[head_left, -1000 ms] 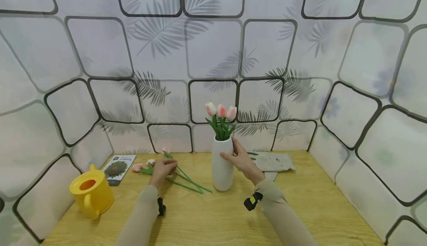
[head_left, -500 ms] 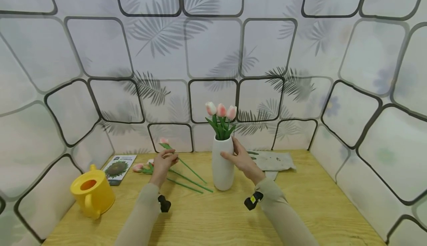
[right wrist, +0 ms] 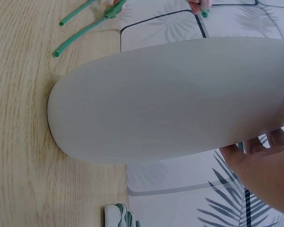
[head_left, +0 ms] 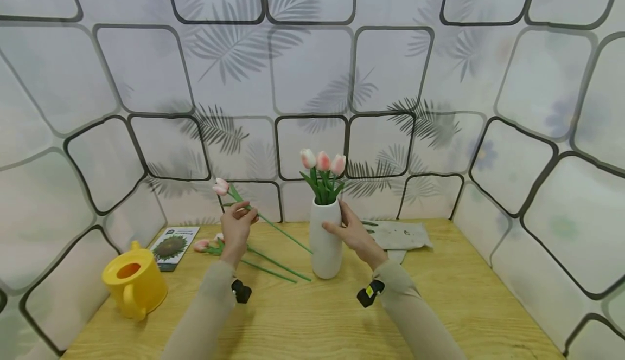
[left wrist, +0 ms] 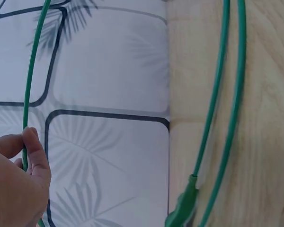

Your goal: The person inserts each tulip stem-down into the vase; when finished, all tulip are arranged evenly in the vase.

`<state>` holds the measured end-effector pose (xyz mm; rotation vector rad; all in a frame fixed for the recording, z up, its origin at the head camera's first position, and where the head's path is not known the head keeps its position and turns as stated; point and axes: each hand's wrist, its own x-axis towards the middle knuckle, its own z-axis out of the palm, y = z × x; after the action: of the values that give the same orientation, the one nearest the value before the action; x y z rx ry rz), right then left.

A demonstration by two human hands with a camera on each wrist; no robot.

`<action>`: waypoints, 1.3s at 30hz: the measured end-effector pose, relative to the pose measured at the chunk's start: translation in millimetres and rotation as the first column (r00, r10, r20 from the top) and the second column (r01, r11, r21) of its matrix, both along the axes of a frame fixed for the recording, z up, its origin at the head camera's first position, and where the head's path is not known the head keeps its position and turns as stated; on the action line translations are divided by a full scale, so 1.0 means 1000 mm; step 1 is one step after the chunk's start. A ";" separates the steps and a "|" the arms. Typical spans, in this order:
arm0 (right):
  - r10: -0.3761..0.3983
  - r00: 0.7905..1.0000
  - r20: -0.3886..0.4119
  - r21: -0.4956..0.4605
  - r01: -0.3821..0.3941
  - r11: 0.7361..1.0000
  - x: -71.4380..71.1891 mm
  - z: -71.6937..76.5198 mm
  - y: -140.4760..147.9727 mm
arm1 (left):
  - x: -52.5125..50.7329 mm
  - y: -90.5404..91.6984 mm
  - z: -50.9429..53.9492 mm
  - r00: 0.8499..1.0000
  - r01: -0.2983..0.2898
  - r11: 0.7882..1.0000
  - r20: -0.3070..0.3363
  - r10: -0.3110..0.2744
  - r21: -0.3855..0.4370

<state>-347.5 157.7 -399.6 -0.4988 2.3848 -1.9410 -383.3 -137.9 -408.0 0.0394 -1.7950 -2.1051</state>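
My left hand (head_left: 237,229) pinches the green stem of a pale pink tulip (head_left: 221,187), raised over the table with its stem slanting down toward the vase. In the left wrist view the thumb and a finger of the left hand (left wrist: 23,175) close on that stem (left wrist: 33,61). A white vase (head_left: 325,243) stands upright, holding several pink and white tulips (head_left: 323,162). My right hand (head_left: 357,235) grips the vase's right side near the top; the right wrist view shows the vase (right wrist: 165,101) beside the fingers of the right hand (right wrist: 265,165).
More tulips (head_left: 201,245) lie on the wooden table (head_left: 303,322) beneath my left hand. At the left are a yellow watering can (head_left: 146,284) and a sunflower packet (head_left: 171,246). A grey-white cloth item (head_left: 407,237), possibly gloves, lies behind my right hand.
My left hand has risen from the table with one tulip, whose bloom has moved up and left. The right hand and vase have stayed in place.
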 end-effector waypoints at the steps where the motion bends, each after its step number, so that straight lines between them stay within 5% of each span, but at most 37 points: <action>1: -0.001 1.000 -0.002 0.000 0.001 1.000 0.000 0.000 0.000 | 0.000 0.001 0.003 1.000 -0.015 1.000 -0.013 0.015 -0.003; 11: 0.007 1.000 0.006 -0.009 -0.007 1.000 0.002 0.002 -0.002 | 0.006 0.005 0.033 0.986 -0.130 0.984 -0.084 0.141 0.118; 19: -0.006 1.000 0.013 0.008 0.006 1.000 0.002 0.000 0.000 | 0.008 0.012 0.058 0.985 -0.115 0.973 -0.108 0.138 0.198; 26: 0.011 1.000 0.020 0.014 -0.011 1.000 0.002 0.003 0.002 | 0.009 0.025 0.079 0.979 -0.128 0.975 -0.137 0.154 0.179; 34: 0.039 0.998 0.055 0.026 -0.041 0.999 0.011 0.018 0.001 | 0.004 0.035 0.097 0.953 -0.147 0.980 -0.247 0.176 0.132; 39: 0.028 0.999 0.030 0.005 -0.028 1.000 0.006 0.009 0.001 | 0.005 0.038 0.105 0.944 -0.147 0.983 -0.281 0.173 0.111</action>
<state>-341.8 159.0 -390.6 -0.4965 2.3517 -1.9159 -378.0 -99.6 -302.9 -0.0930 -1.4759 -1.9589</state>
